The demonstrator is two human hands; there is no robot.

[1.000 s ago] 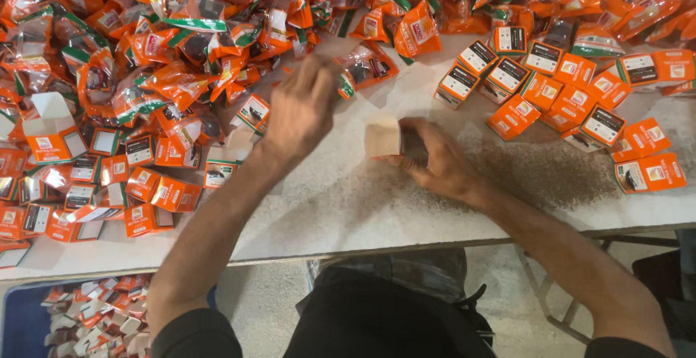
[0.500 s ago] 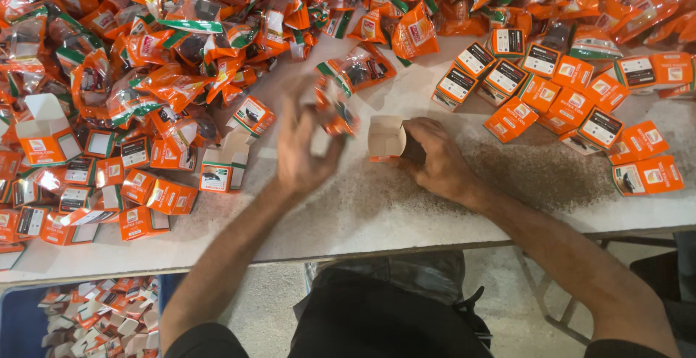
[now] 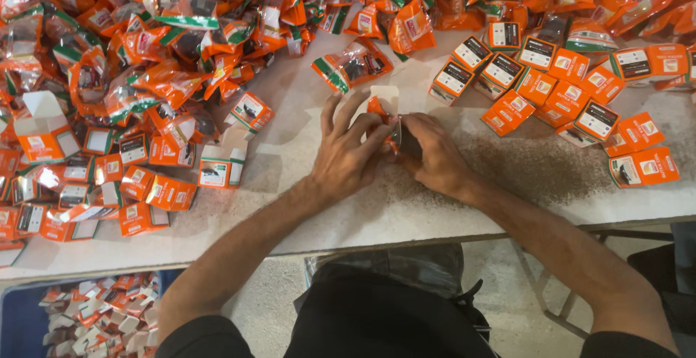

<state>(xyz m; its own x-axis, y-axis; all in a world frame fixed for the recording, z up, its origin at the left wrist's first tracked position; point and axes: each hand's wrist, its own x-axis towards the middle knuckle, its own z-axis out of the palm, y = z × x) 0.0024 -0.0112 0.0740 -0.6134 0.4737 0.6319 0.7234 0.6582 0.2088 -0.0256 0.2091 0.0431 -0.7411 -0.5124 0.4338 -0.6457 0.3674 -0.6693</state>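
Both hands meet at the middle of the white table [image 3: 406,213]. My right hand [image 3: 433,156] grips a small open orange carton [image 3: 386,104] whose pale flap stands up at the top. My left hand [image 3: 349,151] presses an orange plastic packet [image 3: 383,120] into that carton, fingers spread over it. Most of the packet and the carton's body are hidden under the two hands.
A deep heap of orange and green packets [image 3: 159,31] covers the left and back. Closed orange cartons [image 3: 558,89] lie in rows at the right. Open empty cartons [image 3: 221,162] stand at the left. A blue bin [image 3: 29,322] with flat cartons sits below left.
My left hand reached to the heap, picked up an orange packet and carried it back to the carton in my right hand. The right hand stayed in place.
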